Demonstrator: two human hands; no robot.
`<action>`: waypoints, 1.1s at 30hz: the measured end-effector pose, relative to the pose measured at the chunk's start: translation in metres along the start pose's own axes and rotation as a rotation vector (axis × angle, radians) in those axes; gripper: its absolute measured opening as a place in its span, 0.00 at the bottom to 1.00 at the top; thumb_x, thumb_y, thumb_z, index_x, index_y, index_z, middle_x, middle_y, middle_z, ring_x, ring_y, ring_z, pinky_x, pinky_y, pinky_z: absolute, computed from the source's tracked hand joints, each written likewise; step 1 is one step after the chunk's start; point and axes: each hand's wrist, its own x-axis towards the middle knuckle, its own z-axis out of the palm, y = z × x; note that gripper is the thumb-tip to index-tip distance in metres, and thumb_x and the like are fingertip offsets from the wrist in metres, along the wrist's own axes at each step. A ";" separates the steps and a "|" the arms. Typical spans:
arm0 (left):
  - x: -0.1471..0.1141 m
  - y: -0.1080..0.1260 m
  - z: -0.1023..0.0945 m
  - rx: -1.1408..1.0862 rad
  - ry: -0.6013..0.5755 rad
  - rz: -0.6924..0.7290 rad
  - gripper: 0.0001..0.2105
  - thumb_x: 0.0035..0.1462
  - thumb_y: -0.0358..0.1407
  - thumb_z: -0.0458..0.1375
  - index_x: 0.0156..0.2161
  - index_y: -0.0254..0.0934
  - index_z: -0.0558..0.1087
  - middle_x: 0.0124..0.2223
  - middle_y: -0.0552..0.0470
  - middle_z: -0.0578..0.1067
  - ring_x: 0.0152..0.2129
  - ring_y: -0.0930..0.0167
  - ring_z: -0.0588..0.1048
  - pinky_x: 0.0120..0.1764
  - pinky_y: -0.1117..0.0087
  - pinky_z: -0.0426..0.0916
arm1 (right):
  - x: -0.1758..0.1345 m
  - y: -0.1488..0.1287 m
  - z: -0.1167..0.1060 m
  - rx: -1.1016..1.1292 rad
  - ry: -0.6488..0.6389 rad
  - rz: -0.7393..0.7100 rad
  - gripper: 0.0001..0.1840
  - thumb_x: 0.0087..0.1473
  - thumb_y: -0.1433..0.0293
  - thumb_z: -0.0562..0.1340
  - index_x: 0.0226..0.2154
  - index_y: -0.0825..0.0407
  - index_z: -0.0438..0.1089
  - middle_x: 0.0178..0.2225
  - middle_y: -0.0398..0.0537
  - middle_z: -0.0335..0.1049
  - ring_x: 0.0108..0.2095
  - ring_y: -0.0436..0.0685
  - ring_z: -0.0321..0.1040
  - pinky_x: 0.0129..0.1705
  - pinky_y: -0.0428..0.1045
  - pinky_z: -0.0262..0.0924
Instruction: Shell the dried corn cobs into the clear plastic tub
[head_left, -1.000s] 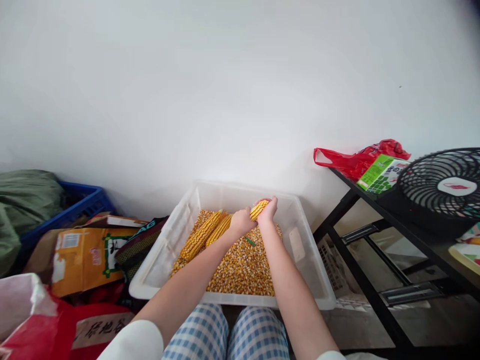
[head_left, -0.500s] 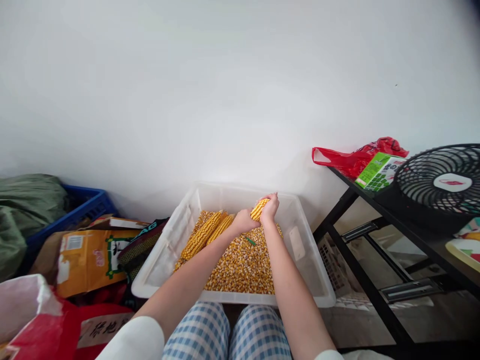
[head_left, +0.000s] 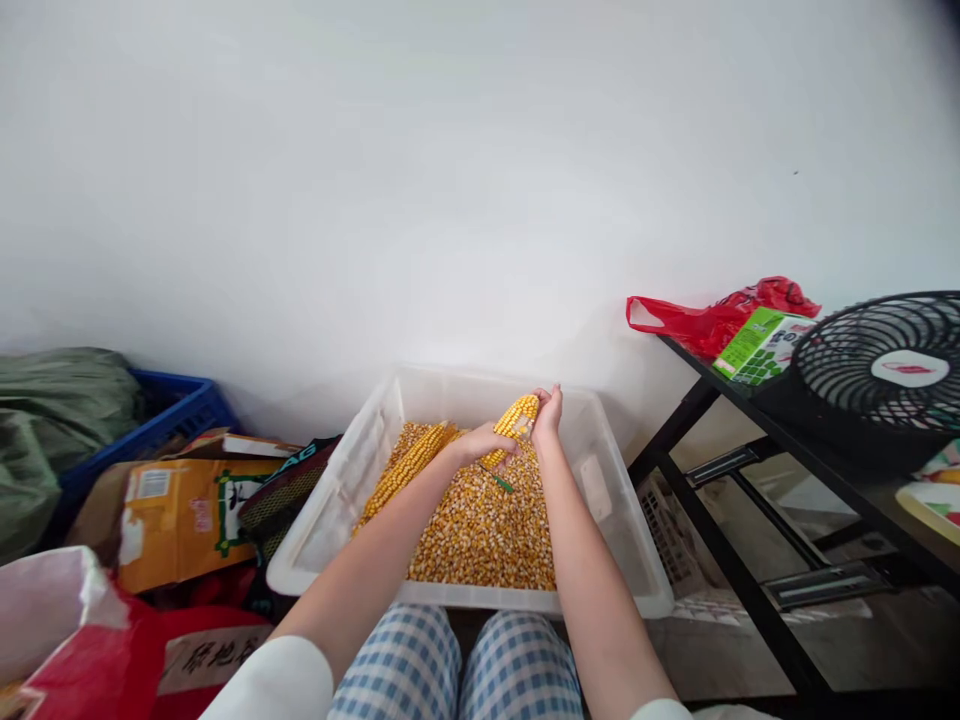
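Note:
An ear of corn (head_left: 511, 424) is held slantwise above a clear plastic bin (head_left: 611, 500). My left hand (head_left: 484, 443) is closed around its lower end. At the upper end my right hand (head_left: 548, 412) grips it, fingers curled over the tip. A pale patch where kernels are gone shows on the side of the ear facing my right hand. Loose corn kernels (head_left: 480, 535) spread over the bin's floor below. Whole ears of corn (head_left: 405, 468) lie on the left side of the bin, partly behind my left forearm. A small green piece (head_left: 502, 484) rests on the kernels.
To the right stands a black table (head_left: 780, 410) bearing a fan (head_left: 885, 365), a green-and-white box (head_left: 761, 345) and a red plastic bag (head_left: 697, 318). At left are a blue crate (head_left: 187, 405), an orange carton (head_left: 180, 520) and a red bag (head_left: 135, 650). A white wall rises behind.
My hands have moved apart along the ear, so more of it shows. My left hand has opened its hold slightly and shifted down-left; a patch with missing kernels is now visible.

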 end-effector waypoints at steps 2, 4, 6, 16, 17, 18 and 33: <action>-0.001 0.002 -0.004 0.009 -0.021 0.025 0.07 0.41 0.35 0.56 0.24 0.31 0.68 0.18 0.54 0.67 0.15 0.75 0.65 0.21 0.73 0.62 | 0.004 0.002 -0.003 -0.049 0.091 0.002 0.26 0.56 0.53 0.43 0.16 0.52 0.56 0.12 0.39 0.58 0.14 0.47 0.56 0.18 0.44 0.51; 0.001 0.001 -0.005 0.087 0.009 0.044 0.07 0.41 0.35 0.56 0.24 0.31 0.68 0.19 0.54 0.68 0.17 0.75 0.66 0.24 0.73 0.63 | 0.005 0.004 -0.003 -0.082 0.145 -0.006 0.25 0.55 0.53 0.46 0.17 0.52 0.56 0.13 0.38 0.59 0.15 0.47 0.58 0.19 0.43 0.53; 0.006 -0.001 -0.004 0.235 0.105 0.022 0.08 0.41 0.37 0.56 0.25 0.31 0.69 0.21 0.54 0.69 0.19 0.73 0.67 0.25 0.74 0.63 | 0.003 0.005 0.001 -0.025 0.141 0.051 0.24 0.56 0.54 0.44 0.18 0.51 0.56 0.14 0.39 0.59 0.16 0.48 0.59 0.20 0.44 0.55; 0.013 -0.011 0.008 0.424 0.297 -0.018 0.12 0.43 0.39 0.56 0.32 0.31 0.71 0.25 0.52 0.71 0.21 0.71 0.70 0.25 0.74 0.63 | -0.007 0.010 0.009 -0.084 0.181 -0.018 0.26 0.57 0.55 0.43 0.16 0.52 0.57 0.14 0.40 0.60 0.15 0.48 0.58 0.19 0.44 0.54; 0.013 -0.011 0.007 0.345 0.244 -0.035 0.12 0.43 0.38 0.55 0.32 0.31 0.71 0.24 0.53 0.70 0.20 0.72 0.70 0.23 0.74 0.63 | -0.005 0.009 0.006 -0.161 0.188 -0.080 0.26 0.56 0.56 0.44 0.16 0.52 0.58 0.14 0.41 0.60 0.16 0.48 0.58 0.20 0.44 0.54; 0.013 -0.011 0.006 0.311 0.225 -0.050 0.12 0.44 0.38 0.55 0.32 0.31 0.71 0.24 0.53 0.70 0.19 0.73 0.69 0.23 0.74 0.63 | -0.004 0.007 0.003 -0.230 0.210 -0.131 0.26 0.56 0.55 0.45 0.15 0.52 0.59 0.14 0.41 0.60 0.16 0.48 0.58 0.20 0.43 0.53; 0.008 -0.002 0.028 1.102 0.565 -0.172 0.15 0.44 0.38 0.55 0.39 0.34 0.68 0.32 0.43 0.75 0.31 0.62 0.75 0.34 0.66 0.66 | -0.019 0.004 0.015 0.134 0.236 0.066 0.21 0.56 0.58 0.41 0.17 0.50 0.50 0.10 0.39 0.55 0.11 0.49 0.57 0.15 0.45 0.55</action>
